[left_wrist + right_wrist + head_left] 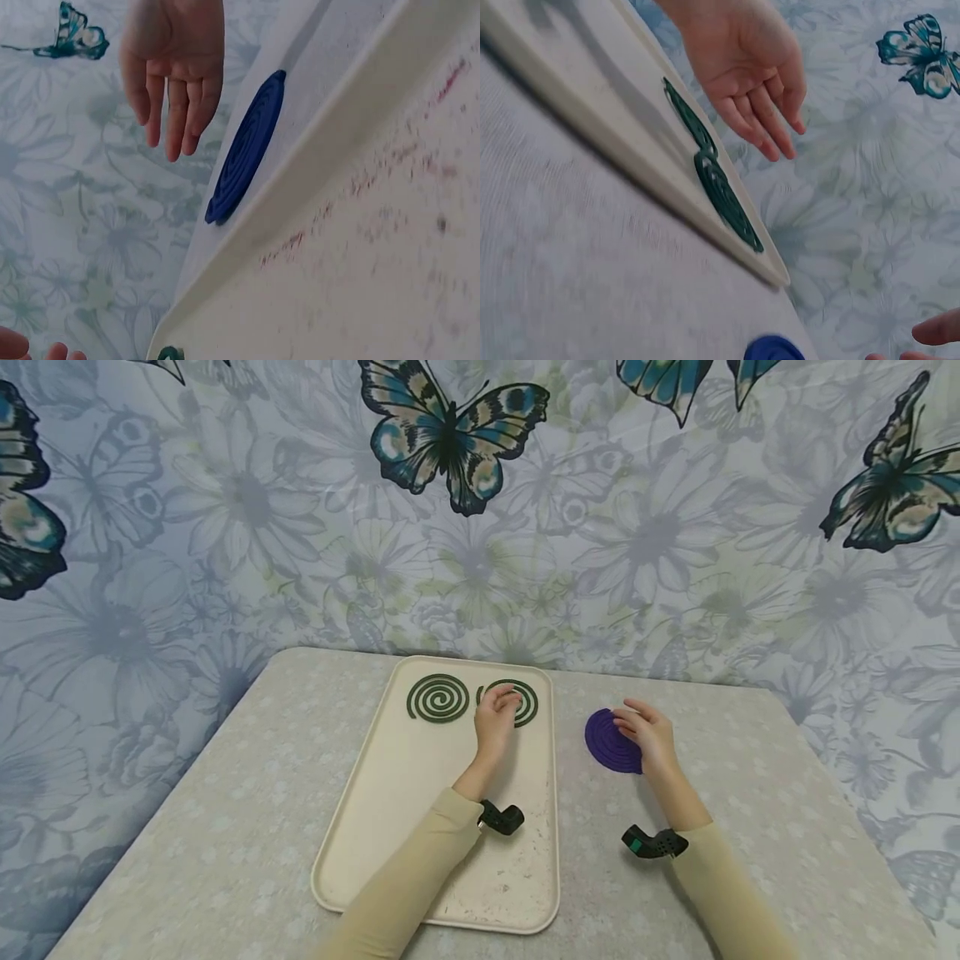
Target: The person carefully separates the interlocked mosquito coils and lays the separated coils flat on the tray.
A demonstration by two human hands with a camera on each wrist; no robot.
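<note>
A dark green spiral coil point(438, 698) lies at the far left end of the cream tray point(390, 810), and a second green spiral point(531, 703) lies to its right. Over that second spiral hovers my left hand point(495, 722), fingers loosely bent and holding nothing; it hides part of the coil. On the table right of the tray is a tightly wound purple disc point(606, 745), bluer in the left wrist view. My right hand point(651, 739) is held above its right side with relaxed fingers and nothing in them. Both wrist views show the opposite hand raised off the surface.
The pale patterned table point(240, 793) carries the tray, whose raised rim point(557, 827) runs between the two hands. Reddish and dark specks mark the tray's near right part. A butterfly-print cloth point(300, 527) hangs behind the table. A black camera sits on each wrist.
</note>
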